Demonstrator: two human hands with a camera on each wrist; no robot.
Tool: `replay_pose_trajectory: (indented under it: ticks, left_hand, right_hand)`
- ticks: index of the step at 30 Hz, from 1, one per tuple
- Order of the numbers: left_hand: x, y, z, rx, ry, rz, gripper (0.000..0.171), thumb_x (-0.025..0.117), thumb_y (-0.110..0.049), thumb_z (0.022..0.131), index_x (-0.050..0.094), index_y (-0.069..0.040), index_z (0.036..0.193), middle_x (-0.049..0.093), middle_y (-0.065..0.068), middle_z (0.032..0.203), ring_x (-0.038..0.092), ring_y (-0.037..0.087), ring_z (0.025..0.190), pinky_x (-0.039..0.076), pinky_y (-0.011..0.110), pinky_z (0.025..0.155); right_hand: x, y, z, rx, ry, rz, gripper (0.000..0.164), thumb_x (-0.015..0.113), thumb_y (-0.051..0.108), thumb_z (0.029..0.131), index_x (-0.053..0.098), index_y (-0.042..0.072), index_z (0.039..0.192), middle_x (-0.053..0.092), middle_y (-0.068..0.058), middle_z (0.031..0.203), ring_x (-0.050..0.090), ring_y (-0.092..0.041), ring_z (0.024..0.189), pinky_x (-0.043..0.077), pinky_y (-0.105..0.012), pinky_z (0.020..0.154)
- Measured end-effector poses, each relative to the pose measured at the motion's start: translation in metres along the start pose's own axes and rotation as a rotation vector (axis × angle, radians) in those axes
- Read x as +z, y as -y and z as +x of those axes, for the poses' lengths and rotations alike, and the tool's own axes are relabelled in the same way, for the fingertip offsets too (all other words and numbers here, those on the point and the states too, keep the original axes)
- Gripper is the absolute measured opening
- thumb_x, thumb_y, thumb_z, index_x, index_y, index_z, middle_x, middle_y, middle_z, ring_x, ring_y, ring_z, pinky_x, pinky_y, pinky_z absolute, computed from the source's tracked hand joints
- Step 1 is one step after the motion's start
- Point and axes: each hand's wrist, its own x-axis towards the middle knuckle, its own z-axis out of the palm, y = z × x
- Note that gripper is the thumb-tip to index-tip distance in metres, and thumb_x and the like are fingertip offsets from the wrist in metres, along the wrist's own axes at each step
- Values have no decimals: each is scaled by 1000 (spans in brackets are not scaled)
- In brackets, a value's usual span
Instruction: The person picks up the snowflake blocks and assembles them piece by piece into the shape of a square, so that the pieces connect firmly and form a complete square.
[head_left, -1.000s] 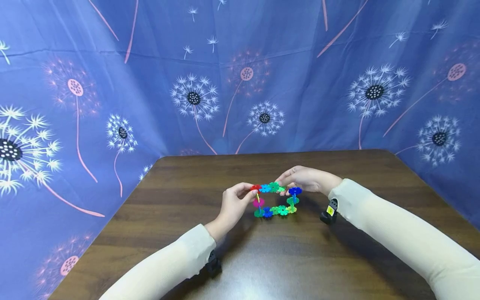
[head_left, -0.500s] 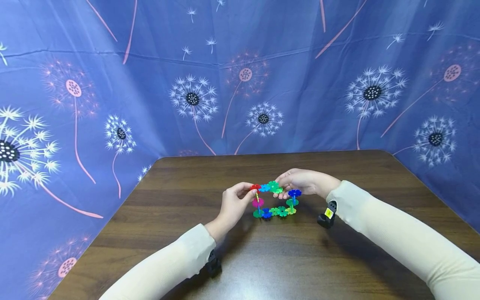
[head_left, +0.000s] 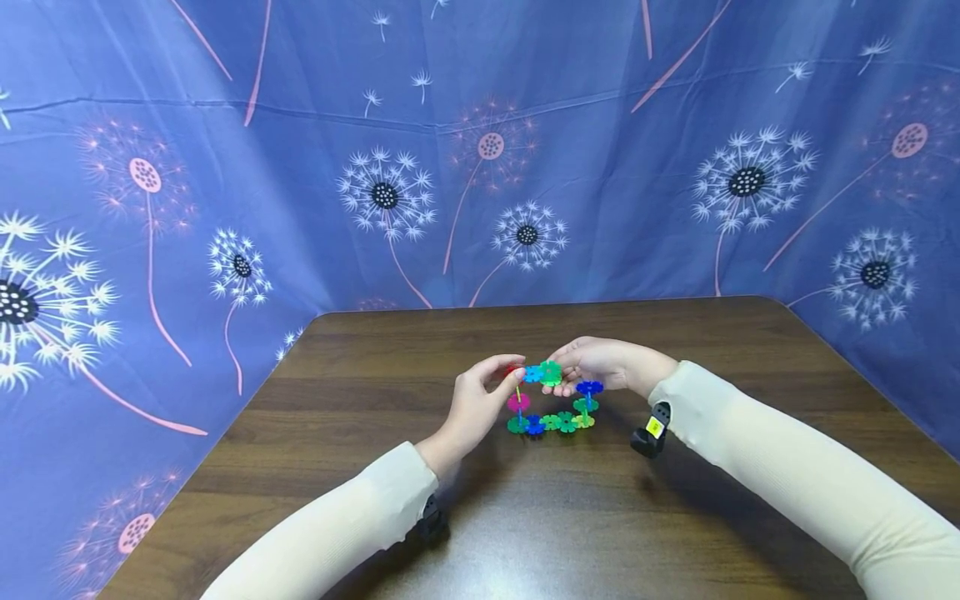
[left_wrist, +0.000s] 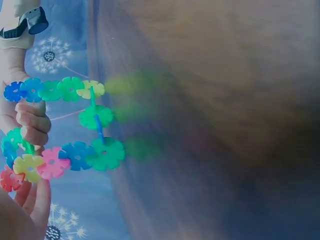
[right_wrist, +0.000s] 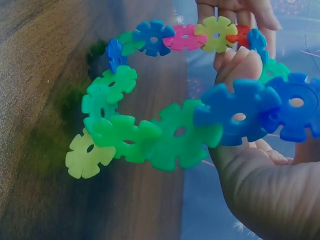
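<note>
A chain of interlocking flower-shaped plastic discs [head_left: 566,422] stands on edge as a rough rectangle in the head view. My left hand [head_left: 468,408] pinches it at the upper left corner, at a red disc [left_wrist: 11,179]. At the top, my right hand [head_left: 611,363] holds the chain by a green disc [head_left: 551,372], its fingers partly hidden behind it. A gap shows between that green disc and a dark blue disc [head_left: 589,388] at the upper right. This dark blue end [right_wrist: 297,102] looms close in the right wrist view. The lower discs are close over the table.
A brown wood-grain table [head_left: 360,375] spreads beneath both hands. Behind it hangs a blue cloth [head_left: 637,167] with dandelion prints. Black wrist cameras [head_left: 649,432] hang below both cream sleeves [head_left: 787,467].
My left hand has shifted slightly right, its thumb now further over the red disc. The right fingers have drawn a little leftward behind the green disc, and a light green piece there has gone from sight.
</note>
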Motion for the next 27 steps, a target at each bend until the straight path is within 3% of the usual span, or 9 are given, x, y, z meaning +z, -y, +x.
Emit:
replay_pose_trajectory:
  ticks: [3, 10, 18, 23, 27]
  left_hand:
    - [4, -2, 3, 22, 26, 52, 28, 72, -25, 88, 69, -15, 115, 71, 4, 109, 67, 17, 99, 55, 26, 84]
    - [11, -8, 7, 60, 74, 173, 36, 77, -26, 83, 68, -16, 117, 67, 3, 108, 64, 15, 101, 53, 26, 84]
    - [11, -6, 12, 108, 105, 235, 24, 72, -23, 87, 73, -14, 109, 68, 1, 97, 66, 13, 86, 54, 21, 76]
    - [10, -5, 15, 100, 115, 236, 18, 70, -22, 88, 76, -14, 103, 70, 1, 95, 60, 4, 70, 53, 19, 64]
    - [9, -6, 18, 89, 113, 247, 15, 70, -20, 89, 76, -12, 99, 70, 3, 85, 56, 8, 59, 48, 18, 54]
  right_hand:
    - [1, 0, -1, 2, 2, -7, 20, 46, 7, 100, 60, -4, 107, 72, -5, 82, 64, -10, 68, 54, -21, 68]
    - [3, -1, -3, 2, 28, 80, 19, 46, 6, 100, 61, -3, 107, 70, -4, 79, 64, -9, 66, 54, -19, 66]
    - [4, -3, -1, 3, 27, 90, 16, 48, 4, 99, 64, 3, 97, 69, -5, 80, 63, -10, 66, 54, -20, 65]
    - [4, -2, -1, 4, -6, 108, 14, 48, 1, 97, 58, -3, 106, 68, -6, 80, 65, -11, 68, 55, -20, 68]
    - [3, -2, -1, 2, -39, 110, 23, 49, 1, 96, 54, -10, 116, 70, -5, 81, 66, -12, 70, 56, -21, 71]
